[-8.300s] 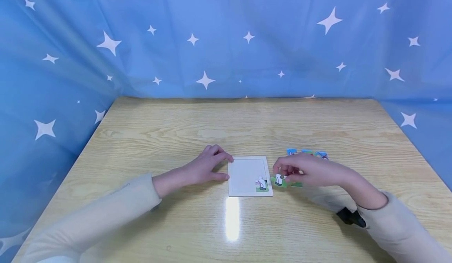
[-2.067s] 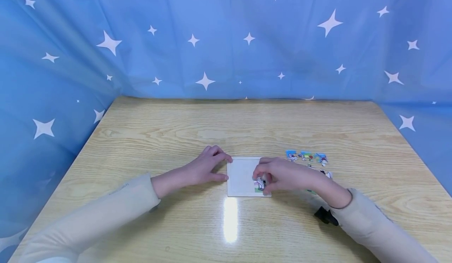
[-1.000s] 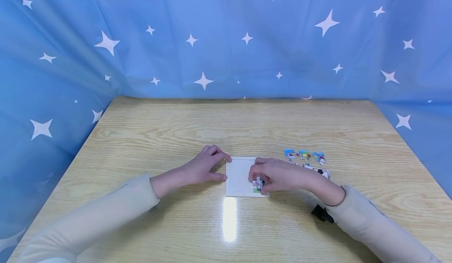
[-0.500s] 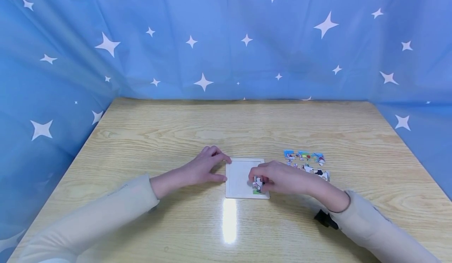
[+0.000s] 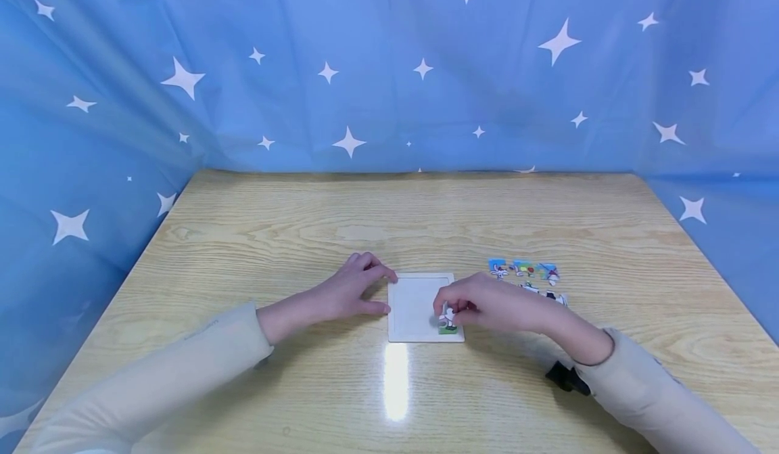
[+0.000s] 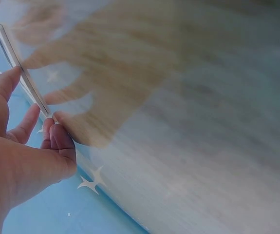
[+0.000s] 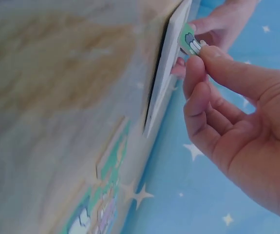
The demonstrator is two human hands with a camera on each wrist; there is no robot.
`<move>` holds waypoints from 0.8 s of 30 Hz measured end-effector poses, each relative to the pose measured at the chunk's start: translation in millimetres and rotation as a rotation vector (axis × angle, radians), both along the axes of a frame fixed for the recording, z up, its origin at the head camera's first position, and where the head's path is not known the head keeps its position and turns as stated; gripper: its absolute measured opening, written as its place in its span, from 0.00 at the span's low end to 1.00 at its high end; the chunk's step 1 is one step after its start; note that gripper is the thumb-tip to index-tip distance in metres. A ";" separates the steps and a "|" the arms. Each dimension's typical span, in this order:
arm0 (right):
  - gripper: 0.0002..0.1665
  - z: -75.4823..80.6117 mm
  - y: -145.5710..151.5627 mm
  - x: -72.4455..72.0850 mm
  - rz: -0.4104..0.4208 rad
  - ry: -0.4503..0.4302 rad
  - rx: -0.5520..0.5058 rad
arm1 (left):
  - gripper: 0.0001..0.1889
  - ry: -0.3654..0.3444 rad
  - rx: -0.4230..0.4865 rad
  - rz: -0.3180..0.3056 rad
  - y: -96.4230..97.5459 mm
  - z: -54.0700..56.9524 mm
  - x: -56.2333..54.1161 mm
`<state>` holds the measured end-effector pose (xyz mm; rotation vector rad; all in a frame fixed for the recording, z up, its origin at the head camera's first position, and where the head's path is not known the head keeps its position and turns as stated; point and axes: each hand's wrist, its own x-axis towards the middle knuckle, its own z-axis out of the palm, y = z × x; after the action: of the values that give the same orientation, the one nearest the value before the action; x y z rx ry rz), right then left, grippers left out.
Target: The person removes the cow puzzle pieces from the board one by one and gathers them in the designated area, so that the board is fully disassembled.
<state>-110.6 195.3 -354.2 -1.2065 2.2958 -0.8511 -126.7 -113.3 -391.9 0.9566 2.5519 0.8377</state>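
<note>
My right hand (image 5: 487,302) is over the lower right corner of a white puzzle tray (image 5: 414,305) in the head view. Its thumb and index finger pinch a puzzle piece (image 7: 188,40), green with a white animal part printed on it; the other fingers are curled. In the right wrist view the piece stands tilted close to the tray's face. My left hand (image 5: 347,291) rests at the tray's left edge, thumb and index fingertips touching it, the thumb lower down. The left wrist view shows those fingers (image 6: 8,83) along the tray's rim.
Several printed puzzle pieces (image 5: 523,268) lie on the wooden table (image 5: 292,224) right of the tray, some hidden under the right forearm. A blue curtain with white stars (image 5: 365,68) hangs behind and at the sides. A black device (image 5: 567,377) is at the right wrist.
My right hand has moved left from the loose pieces to the tray's lower right corner. In the last half second it shifts slightly right with the piece. My left hand stays at the tray's edge.
</note>
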 end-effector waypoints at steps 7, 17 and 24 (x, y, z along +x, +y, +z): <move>0.11 5.4 10.0 -0.9 -0.004 0.019 -0.010 | 0.25 -0.001 -0.005 0.002 -1.3 0.3 1.9; 0.11 9.8 30.8 0.1 -0.029 -0.027 0.011 | 0.24 -0.007 0.003 -0.008 -0.2 -0.1 1.2; 0.10 15.6 47.0 -2.6 -0.040 -0.001 0.021 | 0.25 -0.010 0.001 -0.006 -1.9 0.1 1.7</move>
<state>-113.1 242.2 -338.6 -1.1544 2.3294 -0.8394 -125.0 -115.2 -391.8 0.9577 2.5386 0.8407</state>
